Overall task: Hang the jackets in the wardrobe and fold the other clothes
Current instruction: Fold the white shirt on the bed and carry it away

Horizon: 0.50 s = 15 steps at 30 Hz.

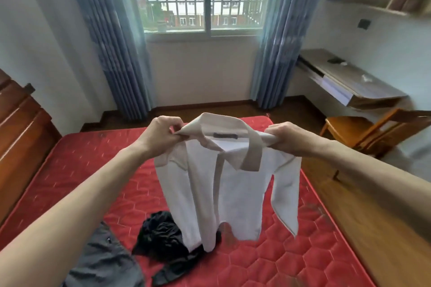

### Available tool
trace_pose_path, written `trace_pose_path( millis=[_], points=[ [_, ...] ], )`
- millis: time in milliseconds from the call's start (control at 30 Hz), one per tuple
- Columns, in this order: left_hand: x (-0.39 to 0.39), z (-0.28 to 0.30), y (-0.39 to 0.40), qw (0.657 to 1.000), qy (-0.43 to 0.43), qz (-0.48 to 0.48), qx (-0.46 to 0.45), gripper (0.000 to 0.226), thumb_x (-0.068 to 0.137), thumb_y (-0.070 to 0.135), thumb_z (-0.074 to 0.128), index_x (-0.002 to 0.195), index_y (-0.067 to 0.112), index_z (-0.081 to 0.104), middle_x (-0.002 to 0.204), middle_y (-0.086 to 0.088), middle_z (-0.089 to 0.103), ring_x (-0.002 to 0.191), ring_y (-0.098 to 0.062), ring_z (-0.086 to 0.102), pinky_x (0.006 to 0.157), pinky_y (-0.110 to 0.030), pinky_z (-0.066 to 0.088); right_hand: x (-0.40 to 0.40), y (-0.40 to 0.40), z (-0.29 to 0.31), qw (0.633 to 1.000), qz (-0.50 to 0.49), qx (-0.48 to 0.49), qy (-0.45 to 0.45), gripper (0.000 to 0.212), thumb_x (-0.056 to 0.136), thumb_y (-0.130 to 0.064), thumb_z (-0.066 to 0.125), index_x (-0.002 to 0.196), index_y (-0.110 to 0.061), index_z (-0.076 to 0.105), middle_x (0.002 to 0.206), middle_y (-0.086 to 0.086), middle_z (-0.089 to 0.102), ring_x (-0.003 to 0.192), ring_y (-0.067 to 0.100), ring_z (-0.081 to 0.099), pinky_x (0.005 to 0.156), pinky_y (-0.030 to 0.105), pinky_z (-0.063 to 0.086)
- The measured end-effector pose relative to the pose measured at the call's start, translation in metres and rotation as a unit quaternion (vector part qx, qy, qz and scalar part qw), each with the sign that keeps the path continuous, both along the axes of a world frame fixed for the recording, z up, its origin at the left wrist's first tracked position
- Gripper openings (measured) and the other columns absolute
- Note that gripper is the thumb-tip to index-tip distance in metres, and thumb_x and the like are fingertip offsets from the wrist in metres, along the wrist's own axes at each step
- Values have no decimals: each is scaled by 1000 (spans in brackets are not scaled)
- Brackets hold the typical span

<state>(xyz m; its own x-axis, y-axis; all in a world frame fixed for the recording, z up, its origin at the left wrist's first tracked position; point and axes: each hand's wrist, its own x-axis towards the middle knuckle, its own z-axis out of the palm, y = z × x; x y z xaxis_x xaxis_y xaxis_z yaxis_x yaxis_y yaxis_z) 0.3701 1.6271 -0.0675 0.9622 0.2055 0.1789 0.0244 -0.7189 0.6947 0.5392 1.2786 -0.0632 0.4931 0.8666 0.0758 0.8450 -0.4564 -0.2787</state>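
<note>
1. The left hand pinches one shoulder of the white shirt just beside the collar, fingers curled on the cloth. The right hand grips the other shoulder in a closed fist. The shirt hangs between and below both hands, above the red mattress, its hem close to the surface.

2. The left pinch takes only a small bunch of fabric. If it slackens, that shoulder probably drops and the shirt swings toward the right hand, spoiling any even lay-down.

3. The sleeve below the right hand hangs loose and twisted. Laid down this way, it likely folds under the body and creases.

4. The black garment lies crumpled directly below the hands, touching or just behind the shirt's hem. Lowering straight down risks landing on it, leaving a lumpy base and tangling the two.

5. The grey garment lies below the left forearm, near the black one. A wide sweep of that arm could drag it.

6. The collar is flipped up between the hands. Left so, it may fold crookedly.
</note>
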Motion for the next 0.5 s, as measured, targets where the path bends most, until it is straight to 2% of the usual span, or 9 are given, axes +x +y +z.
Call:
trace_pose_path(
  millis=[100, 200, 267, 367, 433, 500],
  points=[
    [11, -9, -18, 1000, 14, -9, 8, 17, 82, 4, 79, 75, 17, 71, 72, 5, 64, 53, -2, 46, 53, -18, 39, 5, -31, -5, 996, -71, 49, -32, 3, 92, -14, 79, 91, -14, 76, 79, -9, 66, 72, 12, 68, 63, 41, 61],
    [22, -17, -37, 998, -9, 0, 56, 18, 82, -4, 74, 77, 12, 70, 79, 0, 62, 62, -8, 49, 61, -26, 41, 18, -65, 0, 985, -157, 63, -23, 10, 93, -6, 76, 94, -16, 76, 83, -2, 70, 77, 14, 69, 66, 37, 62],
    [28, -23, -50, 997, -22, 21, 68, 16, 83, -4, 75, 77, 10, 70, 80, -1, 62, 65, -10, 51, 62, -27, 42, 28, -88, 3, 976, -198, 87, -15, 14, 90, -1, 74, 95, -13, 77, 84, 2, 72, 79, 16, 69, 65, 30, 57],
    [42, -31, -69, 994, -43, 73, 61, 8, 83, 5, 78, 81, 12, 76, 81, 0, 69, 73, -20, 62, 69, -34, 49, 40, -119, 3, 972, -213, 97, -35, 11, 90, -3, 75, 97, -11, 75, 71, -2, 63, 66, 12, 60, 58, 22, 43],
    [53, -35, -86, 992, -56, 111, 12, 3, 83, 11, 81, 83, 14, 80, 80, 1, 74, 77, -20, 69, 72, -34, 53, 55, -139, -1, 973, -209, 75, -62, 11, 92, -5, 75, 102, -10, 74, 71, -4, 60, 64, 13, 57, 59, 26, 44],
    [66, -38, -104, 987, -66, 143, -43, 2, 85, 12, 81, 86, 13, 81, 81, 0, 77, 78, -17, 69, 72, -31, 54, 77, -161, -6, 973, -215, 39, -80, 10, 94, -8, 75, 104, -11, 74, 86, 3, 65, 76, 20, 62, 68, 36, 55]
  ],
)
